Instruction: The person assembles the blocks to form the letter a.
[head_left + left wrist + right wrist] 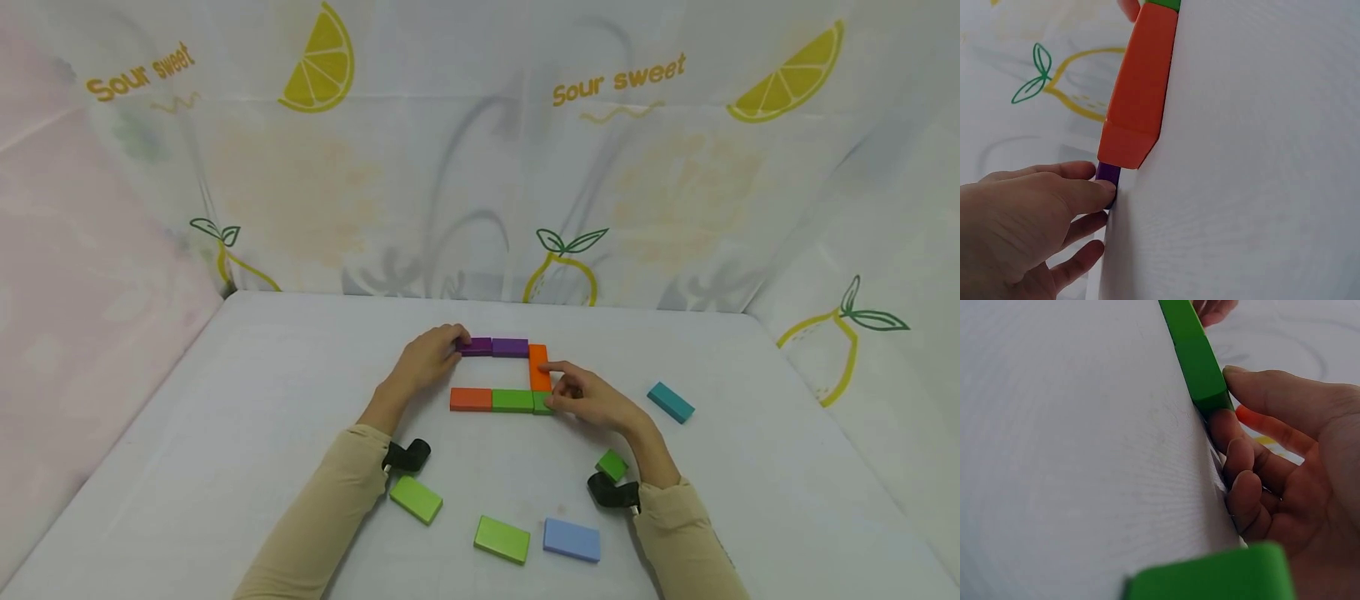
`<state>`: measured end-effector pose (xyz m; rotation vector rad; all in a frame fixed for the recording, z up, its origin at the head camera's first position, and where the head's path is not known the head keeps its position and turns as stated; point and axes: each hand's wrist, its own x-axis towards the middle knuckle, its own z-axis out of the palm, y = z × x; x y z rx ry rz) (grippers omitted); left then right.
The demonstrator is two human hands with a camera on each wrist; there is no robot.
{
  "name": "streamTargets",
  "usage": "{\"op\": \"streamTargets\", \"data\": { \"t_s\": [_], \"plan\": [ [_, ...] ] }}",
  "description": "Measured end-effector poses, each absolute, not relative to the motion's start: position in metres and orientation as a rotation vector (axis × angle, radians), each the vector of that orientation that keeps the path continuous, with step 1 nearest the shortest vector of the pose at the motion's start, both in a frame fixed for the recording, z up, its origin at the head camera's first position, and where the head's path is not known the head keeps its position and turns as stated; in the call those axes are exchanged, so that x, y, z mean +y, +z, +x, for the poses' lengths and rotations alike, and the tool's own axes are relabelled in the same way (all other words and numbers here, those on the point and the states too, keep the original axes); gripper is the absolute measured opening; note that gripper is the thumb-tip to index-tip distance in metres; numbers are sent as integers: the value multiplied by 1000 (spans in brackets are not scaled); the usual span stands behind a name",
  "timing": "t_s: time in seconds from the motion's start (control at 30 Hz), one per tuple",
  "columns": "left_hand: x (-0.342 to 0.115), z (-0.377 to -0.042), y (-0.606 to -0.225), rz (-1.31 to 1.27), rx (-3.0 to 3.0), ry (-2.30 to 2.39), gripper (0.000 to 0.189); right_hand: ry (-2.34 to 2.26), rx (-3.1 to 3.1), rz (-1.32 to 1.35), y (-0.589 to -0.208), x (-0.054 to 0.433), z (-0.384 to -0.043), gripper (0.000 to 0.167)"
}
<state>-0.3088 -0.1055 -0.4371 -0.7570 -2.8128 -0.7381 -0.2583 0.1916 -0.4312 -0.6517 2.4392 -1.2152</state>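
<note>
Several blocks lie end to end in a three-sided outline on the white table. At its far left end, my left hand (427,358) pinches a dark purple block (478,349), which butts against another purple block (512,348). An orange block (539,367) forms the right side. Along the near side run a red-orange block (470,400), a green block (512,402) and a darker green block (542,404). My right hand (596,400) holds that darker green block's right end with thumb and a finger, while its index finger reaches to the orange block. The other fingers curl in.
Nearer to me lie two lime green blocks (501,540) and a light blue block (572,540). A small green block (611,465) sits by the right wrist camera (611,492). Farther right is a teal block (671,402). A printed cloth (480,167) hangs behind the table.
</note>
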Motion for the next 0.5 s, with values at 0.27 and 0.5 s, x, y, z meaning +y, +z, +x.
{"op": "streamTargets", "data": {
  "t_s": [0.27,0.5],
  "plan": [
    [-105,-305,-435,-753,-2792,-737,24,-1200,2451,-651,-431,191,-259,52],
    [-106,-305,-436,-728,-2816,-747,24,-1215,2436,-645,-432,191,-258,52]
  ]
}}
